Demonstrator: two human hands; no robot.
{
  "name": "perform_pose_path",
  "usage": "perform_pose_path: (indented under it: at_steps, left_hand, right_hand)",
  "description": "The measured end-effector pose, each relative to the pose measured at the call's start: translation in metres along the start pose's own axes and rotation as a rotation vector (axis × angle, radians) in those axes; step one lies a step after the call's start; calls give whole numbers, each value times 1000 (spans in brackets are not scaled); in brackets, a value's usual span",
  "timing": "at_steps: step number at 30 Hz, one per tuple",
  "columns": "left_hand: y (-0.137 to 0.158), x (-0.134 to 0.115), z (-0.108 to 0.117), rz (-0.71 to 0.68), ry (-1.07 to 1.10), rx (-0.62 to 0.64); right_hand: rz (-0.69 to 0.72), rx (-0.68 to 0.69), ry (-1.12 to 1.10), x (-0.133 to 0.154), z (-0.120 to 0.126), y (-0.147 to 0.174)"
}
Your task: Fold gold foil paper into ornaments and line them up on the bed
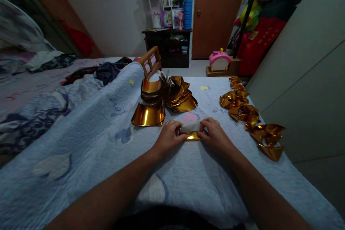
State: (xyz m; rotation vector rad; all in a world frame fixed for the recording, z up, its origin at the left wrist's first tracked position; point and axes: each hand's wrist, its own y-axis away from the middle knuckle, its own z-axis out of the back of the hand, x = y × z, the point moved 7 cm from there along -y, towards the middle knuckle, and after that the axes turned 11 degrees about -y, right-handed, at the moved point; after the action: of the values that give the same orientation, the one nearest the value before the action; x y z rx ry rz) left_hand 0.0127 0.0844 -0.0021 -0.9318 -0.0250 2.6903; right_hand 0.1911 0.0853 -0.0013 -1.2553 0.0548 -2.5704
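Note:
A sheet of gold foil paper (pixel 191 127) with a white back lies in front of me on the bedspread, its near edge turned up so a gold strip shows. My left hand (pixel 171 133) pinches the sheet's left end between thumb and fingers. At the right end, my right hand (pixel 214 133) grips it the same way. Just beyond my left hand sits a gold sheet stack (pixel 148 114), and behind it a larger fanned pile of gold sheets (pixel 183 97). Folded gold paper pieces (pixel 242 111) run in a line along the right side.
The blue bedspread (pixel 107 158) covers the surface and rises into a ridge at the left. A wooden bed-end frame (pixel 152 61) stands behind the pile. Beyond are a dark cabinet (pixel 167 48), a pink toy (pixel 219 59) and a pale wardrobe (pixel 304 79) close at the right.

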Motion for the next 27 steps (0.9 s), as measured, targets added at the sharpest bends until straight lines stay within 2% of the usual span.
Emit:
perform_pose_path:
  at_steps: [6,12,17,20,23,27]
  left_hand:
    - [3,-6,0,-72,138,9]
    - [4,-12,1,-116,150,56]
    - [5,-9,3,-96,204,88]
    - [8,-4,-1,-34,350,159]
    - [11,-5,-6,8,584,261]
    - [14,-10,-5,15,760,312]
  right_hand:
    - [42,3,-51,4,4,0]
    - [49,35,-6,5,4,0]
    - [75,12,-65,9,7,0]
    - [88,4,-126,11,9,0]
    - [108,-22,-172,15,13,1]
    - [133,-92,-201,18,21,1]
